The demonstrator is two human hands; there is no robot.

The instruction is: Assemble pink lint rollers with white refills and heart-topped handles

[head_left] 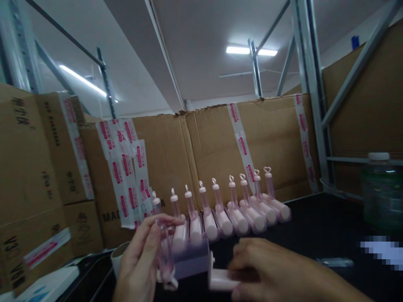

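Note:
At the lower centre-left, my left hand has its fingers round a clear pinkish tube, whose pale looped end points down. To the right, my right hand grips a pale pink cylindrical piece with a flat disc at its left end. The two held parts are apart. Behind my hands stands a row of several pale pink cylinders lying in clear casings, each with an upright clear tube and a looped cap. A translucent purplish box sits between my hands.
Cardboard with red-and-white tape forms the back wall, and boxes stack at the left. A large clear bottle stands at the right. A small clear item lies on the black table. A roll is beside my left hand.

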